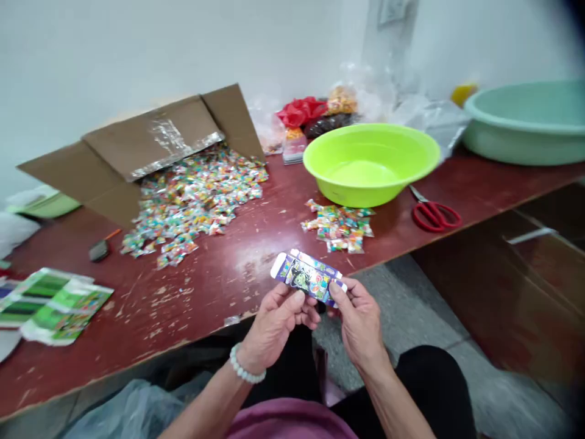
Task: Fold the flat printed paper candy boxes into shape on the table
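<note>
A small printed candy box (pixel 307 277), purple with a green and black cartoon figure, is held between my two hands just off the table's front edge. Its white end flap stands out at the left. My left hand (pixel 278 320), with a beaded bracelet on the wrist, grips the lower left side between thumb and fingers. At the right end, my right hand (pixel 359 317) pinches the box with its thumb on top. Beyond it, a small group of candy packets (pixel 340 227) lies on the table, and a much larger heap of packets (pixel 205 189) spills from a cardboard box (pixel 155 134).
A lime-green basin (pixel 372 161) stands behind the small group, with red-handled scissors (pixel 435 214) to its right. A pale green tub (pixel 525 122) is at the far right. Flattened green cartons (pixel 64 308) and a dark object (pixel 99 250) lie left on the red table (pixel 137 305).
</note>
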`<state>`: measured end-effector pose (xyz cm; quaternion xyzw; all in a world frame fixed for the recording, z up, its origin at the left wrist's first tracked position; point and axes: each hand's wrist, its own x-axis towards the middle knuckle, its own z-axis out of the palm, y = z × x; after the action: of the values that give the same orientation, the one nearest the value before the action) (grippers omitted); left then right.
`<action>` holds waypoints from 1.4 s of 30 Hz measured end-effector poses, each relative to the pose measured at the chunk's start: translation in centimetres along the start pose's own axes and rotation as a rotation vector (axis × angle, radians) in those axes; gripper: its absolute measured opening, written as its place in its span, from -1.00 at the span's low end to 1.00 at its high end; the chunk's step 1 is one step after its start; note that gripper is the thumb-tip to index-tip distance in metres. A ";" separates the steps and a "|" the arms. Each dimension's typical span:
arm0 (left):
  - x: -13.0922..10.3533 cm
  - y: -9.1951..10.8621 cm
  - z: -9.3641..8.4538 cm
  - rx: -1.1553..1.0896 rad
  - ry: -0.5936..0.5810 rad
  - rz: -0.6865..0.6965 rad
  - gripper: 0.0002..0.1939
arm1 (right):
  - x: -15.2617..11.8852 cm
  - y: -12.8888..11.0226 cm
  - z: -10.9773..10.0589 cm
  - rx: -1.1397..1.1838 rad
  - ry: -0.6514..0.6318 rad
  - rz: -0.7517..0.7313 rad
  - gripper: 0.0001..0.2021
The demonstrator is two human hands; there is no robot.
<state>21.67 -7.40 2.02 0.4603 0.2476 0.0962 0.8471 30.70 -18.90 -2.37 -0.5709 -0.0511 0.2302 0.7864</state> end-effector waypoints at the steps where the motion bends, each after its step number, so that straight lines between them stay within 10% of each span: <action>1: -0.2 0.2 -0.4 -0.016 0.081 0.037 -0.84 | -0.2 0.1 1.0 -0.057 -0.015 -0.035 -0.76; 4: -0.6 1.1 -1.8 -0.113 0.219 0.073 -0.80 | -0.7 0.3 3.4 -0.310 -0.077 -0.283 -0.89; 11: -1.9 3.9 -4.6 -0.406 0.109 0.099 -0.61 | -3.3 1.1 8.1 -0.796 -0.376 -0.980 -0.78; 22: -4.5 4.8 -8.1 -0.396 -0.014 -0.023 -0.34 | -1.8 -3.3 12.5 -0.857 -0.571 -0.970 -0.76; 32: -6.6 3.5 -8.6 -0.183 -0.020 0.022 -0.43 | -1.6 -4.1 13.2 -0.980 -0.796 -0.598 -0.76; 42: -9.0 4.6 -8.2 -0.125 -0.118 -0.032 -0.42 | -2.7 -4.1 11.2 -0.402 -0.974 -0.246 -0.84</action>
<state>10.10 -2.34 5.06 0.4073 0.1981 0.0706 0.8887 25.71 -11.20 5.70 -0.5272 -0.5194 0.3601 0.5680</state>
